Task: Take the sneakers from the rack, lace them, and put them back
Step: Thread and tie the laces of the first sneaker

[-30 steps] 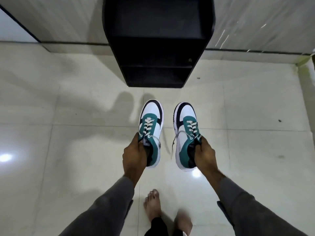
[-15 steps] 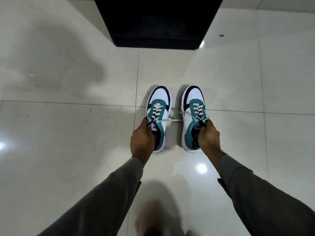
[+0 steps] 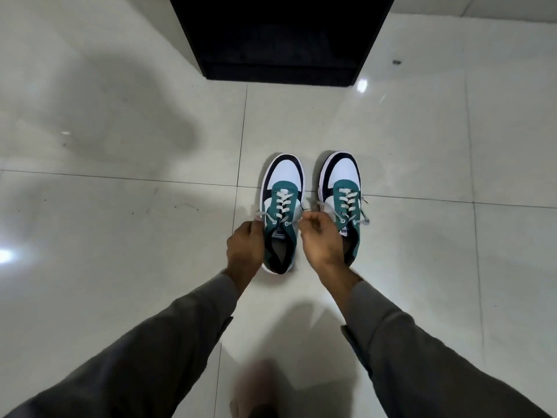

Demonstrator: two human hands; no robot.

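Note:
Two white, teal and black sneakers stand side by side on the tiled floor, toes pointing away from me. My left hand (image 3: 245, 247) pinches the left end of the white lace of the left sneaker (image 3: 282, 188), just left of its collar. My right hand (image 3: 321, 239) pinches the same sneaker's right lace end between the two shoes. It covers part of the right sneaker (image 3: 342, 184), whose loose lace ends lie spread to both sides.
The black shoe rack (image 3: 281, 40) stands on the floor straight ahead, beyond the shoes. Glossy pale floor tiles (image 3: 120, 251) lie all around. A blurred bare foot (image 3: 256, 396) shows at the bottom edge between my grey sleeves.
The sneakers went from held in the air to standing on the floor. Both hands let go of the shoe collars and took hold of the left sneaker's lace ends.

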